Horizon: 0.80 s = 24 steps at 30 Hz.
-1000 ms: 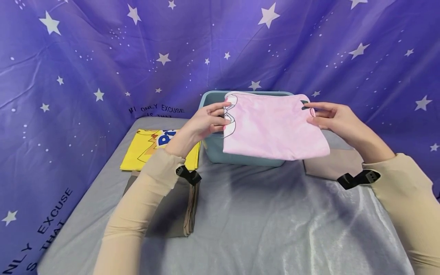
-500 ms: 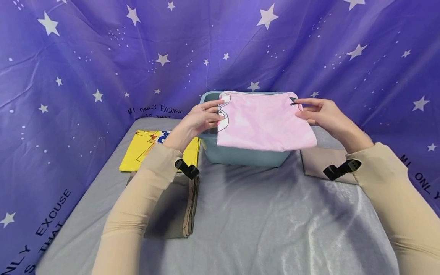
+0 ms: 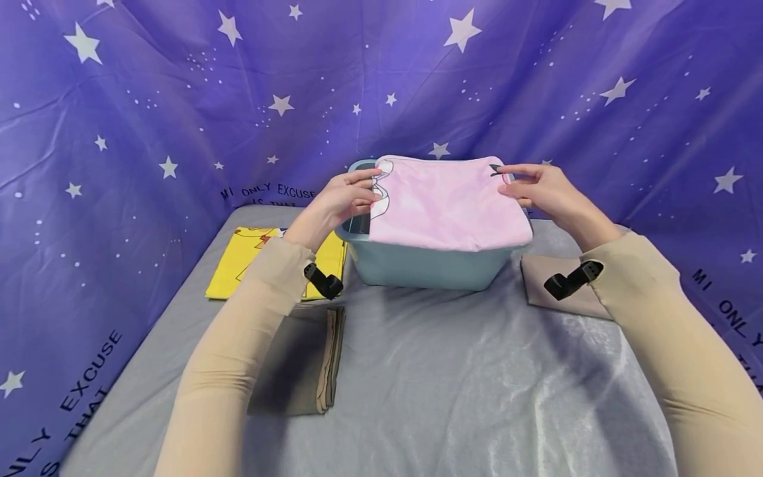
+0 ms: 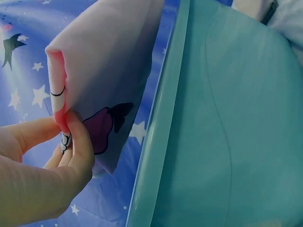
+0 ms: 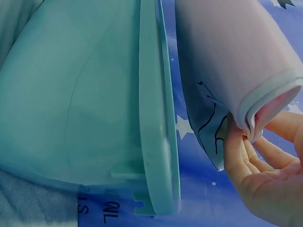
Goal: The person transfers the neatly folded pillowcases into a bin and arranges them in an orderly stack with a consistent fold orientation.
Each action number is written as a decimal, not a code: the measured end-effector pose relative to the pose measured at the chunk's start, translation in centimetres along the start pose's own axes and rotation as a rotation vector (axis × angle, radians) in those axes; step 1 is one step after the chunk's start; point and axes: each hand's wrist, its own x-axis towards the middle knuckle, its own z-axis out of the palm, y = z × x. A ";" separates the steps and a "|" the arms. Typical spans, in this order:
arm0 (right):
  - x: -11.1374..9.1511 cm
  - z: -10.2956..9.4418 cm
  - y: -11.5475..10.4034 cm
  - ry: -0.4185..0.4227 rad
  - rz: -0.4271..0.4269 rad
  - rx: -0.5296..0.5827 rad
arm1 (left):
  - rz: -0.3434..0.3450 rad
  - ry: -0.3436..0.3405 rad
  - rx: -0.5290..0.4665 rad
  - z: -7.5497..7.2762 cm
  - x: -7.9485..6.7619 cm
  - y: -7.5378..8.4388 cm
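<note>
A folded pink cloth [image 3: 450, 205] with a cartoon print is held level over the blue-green plastic bin [image 3: 429, 266] in the head view, hiding most of its opening. My left hand [image 3: 341, 200] pinches the cloth's left edge; in the left wrist view its thumb and fingers grip the folded layers, and a purple printed shape shows on the underside. At the opposite edge my right hand [image 3: 547, 192] pinches the cloth between thumb and fingers. The right wrist view shows the rolled layers in that hand [image 5: 265, 165], apart from the bin's rim [image 5: 156, 109].
Left of the bin lies a folded yellow cloth [image 3: 235, 265], partly behind my left forearm. A folded grey-brown stack [image 3: 298, 364] lies nearer. To the right sits a folded taupe cloth [image 3: 554, 281]. A purple star-patterned curtain [image 3: 334, 53] surrounds the grey-covered surface [image 3: 441, 384].
Both hands have moved the pink cloth left and farther back, so it now sits more squarely over the bin. More of the bin's front wall and the taupe cloth shows.
</note>
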 end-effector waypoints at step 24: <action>2.4 0.7 -1.4 -0.026 0.186 -0.062 | -0.050 0.132 0.147 -0.2 2.1 0.4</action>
